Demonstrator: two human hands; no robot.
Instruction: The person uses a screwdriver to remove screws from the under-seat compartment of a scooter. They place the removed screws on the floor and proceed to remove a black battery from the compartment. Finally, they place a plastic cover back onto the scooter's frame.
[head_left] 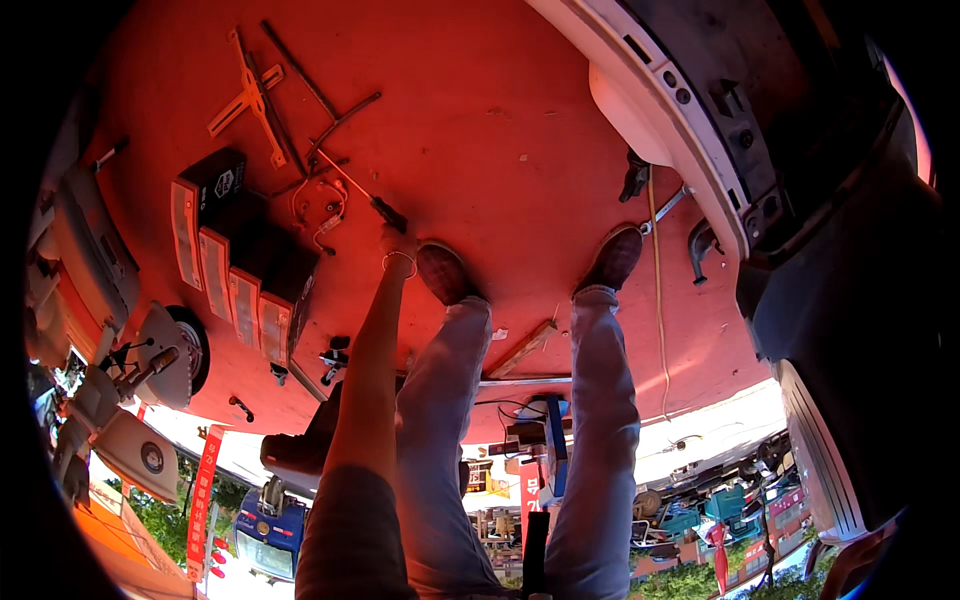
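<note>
My left hand reaches out over the red floor, its wrist wearing a thin bracelet. It is closed round the black handle of a long screwdriver, whose thin shaft points away to the upper left. Near the shaft's tip lie bent dark rods and a thin looped cable. Beyond these rests a yellowish cross-shaped metal piece. Left of my forearm stand several black and grey boxes in a stepped row. My right hand does not show.
A vehicle's pale body edge curves along the right. A wrench, a yellow cord and a dark curved part lie beside it. Between my legs are a wooden strip and a blue-edged device. Vehicle parts and a wheel stand left.
</note>
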